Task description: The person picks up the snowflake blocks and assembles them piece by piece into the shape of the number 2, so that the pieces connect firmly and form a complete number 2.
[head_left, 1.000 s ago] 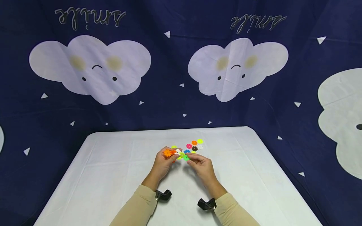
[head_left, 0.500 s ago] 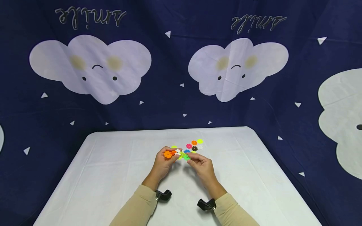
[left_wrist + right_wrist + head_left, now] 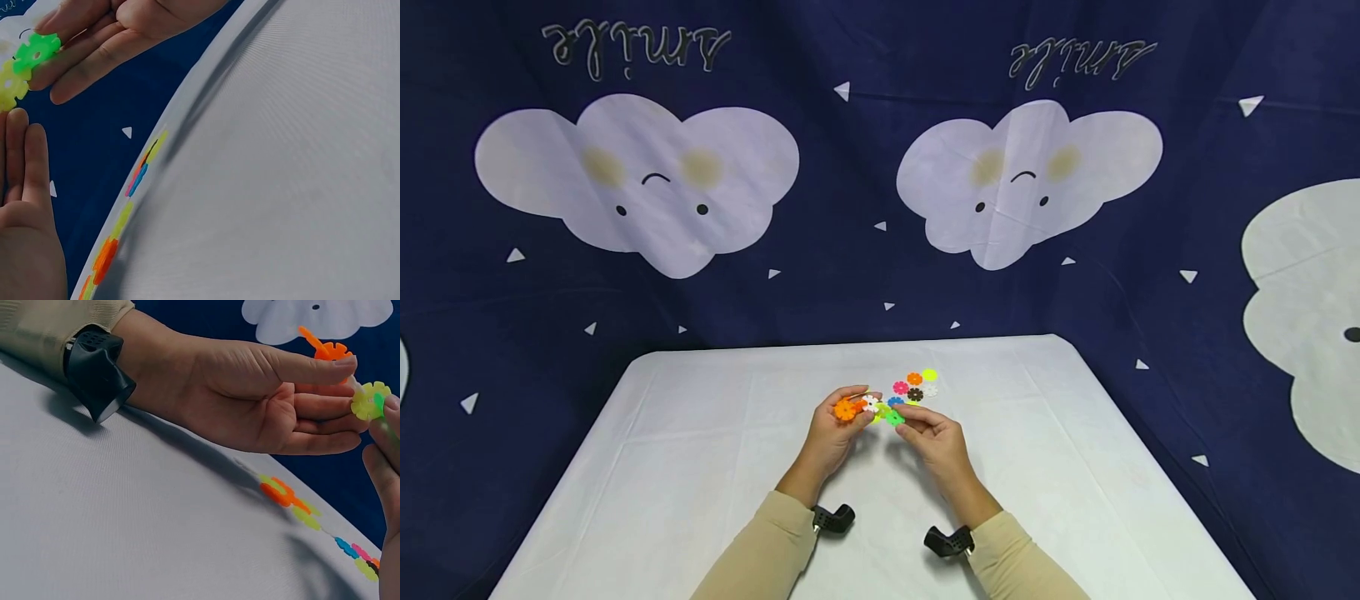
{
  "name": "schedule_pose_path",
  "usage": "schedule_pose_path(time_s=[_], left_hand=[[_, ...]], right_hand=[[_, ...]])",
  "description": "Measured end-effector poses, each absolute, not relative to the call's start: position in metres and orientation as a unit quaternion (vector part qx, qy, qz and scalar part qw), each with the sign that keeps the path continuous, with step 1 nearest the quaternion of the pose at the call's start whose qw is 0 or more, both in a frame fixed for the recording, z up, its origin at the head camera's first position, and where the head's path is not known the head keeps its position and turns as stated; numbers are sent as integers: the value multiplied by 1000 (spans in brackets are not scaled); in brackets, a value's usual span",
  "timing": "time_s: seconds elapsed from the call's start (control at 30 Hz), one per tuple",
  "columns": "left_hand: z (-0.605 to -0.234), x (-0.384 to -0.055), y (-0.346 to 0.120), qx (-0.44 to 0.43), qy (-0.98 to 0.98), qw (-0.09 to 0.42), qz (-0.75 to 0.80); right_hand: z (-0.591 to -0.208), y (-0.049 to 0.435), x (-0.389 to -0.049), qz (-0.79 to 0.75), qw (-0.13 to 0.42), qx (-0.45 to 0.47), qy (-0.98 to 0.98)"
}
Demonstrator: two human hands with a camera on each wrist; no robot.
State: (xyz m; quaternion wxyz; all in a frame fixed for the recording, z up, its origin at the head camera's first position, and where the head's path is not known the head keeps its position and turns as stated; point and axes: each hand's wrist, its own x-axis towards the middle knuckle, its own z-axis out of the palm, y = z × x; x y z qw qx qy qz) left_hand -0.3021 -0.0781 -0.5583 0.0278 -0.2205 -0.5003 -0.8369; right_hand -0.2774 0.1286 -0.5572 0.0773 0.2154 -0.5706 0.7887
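My left hand [image 3: 831, 437] pinches a chain of toothed plastic snowflake discs between thumb and fingers. In the head view an orange disc [image 3: 846, 410] hangs at its left end, with more orange beside it, then a white disc [image 3: 870, 404] by the thumb. A yellow-green disc [image 3: 365, 404] follows, between the two hands. Joined to it at an angle is a green disc [image 3: 37, 55], which my right hand [image 3: 942, 443] pinches between thumb and fingertips. Both hands are raised over the table, and the fingers partly cover the chain's middle.
Behind the hands, loose discs lie on the white table [image 3: 715, 467]: a pink disc [image 3: 901, 388], an orange disc [image 3: 914, 379], a brown disc [image 3: 915, 394], a blue disc [image 3: 896, 402] and several yellow and white ones. A dark blue cloud-print curtain [image 3: 850, 308] stands behind the table.
The orange end of the chain has tipped slightly downward. A left finger has lifted a little and now covers a yellow disc seen behind it before. The right hand stays in place.
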Motion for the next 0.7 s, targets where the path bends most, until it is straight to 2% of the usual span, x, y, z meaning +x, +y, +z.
schedule_pose_path(time_s=[0.4,0.7], left_hand=[[-558,-300,-75,-235,-472,-9,-850],[-559,-298,-71,-268,-556,-33,-786]], right_hand=[[-558,127,-275,810,61,220,-540],[-560,124,-277,794,68,261,-545]])
